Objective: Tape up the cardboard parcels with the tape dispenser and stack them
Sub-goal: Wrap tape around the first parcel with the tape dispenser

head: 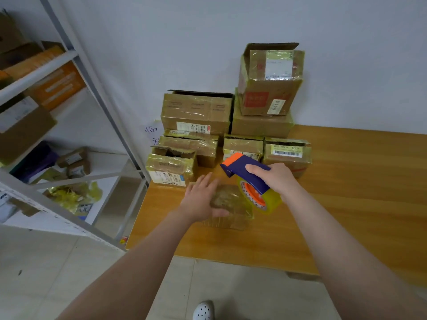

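A small cardboard parcel [231,209], wrapped in shiny tape, sits near the left end of the wooden table [346,204]. My left hand [202,199] lies flat on its top left side, fingers straight and spread. My right hand [276,177] grips the blue and orange tape dispenser [247,174], which hangs just above the parcel's right edge. Its roll of clear yellowish tape [261,198] faces down toward the parcel. Behind them, several taped parcels [196,116] stand stacked against the wall.
The tallest stack [270,82] rises at the back, with an open-flapped box on top. A grey metal shelf rack [76,88] holding boxes stands to the left of the table. The table's right half shows bare wood. My shoe [203,310] is on the tiled floor.
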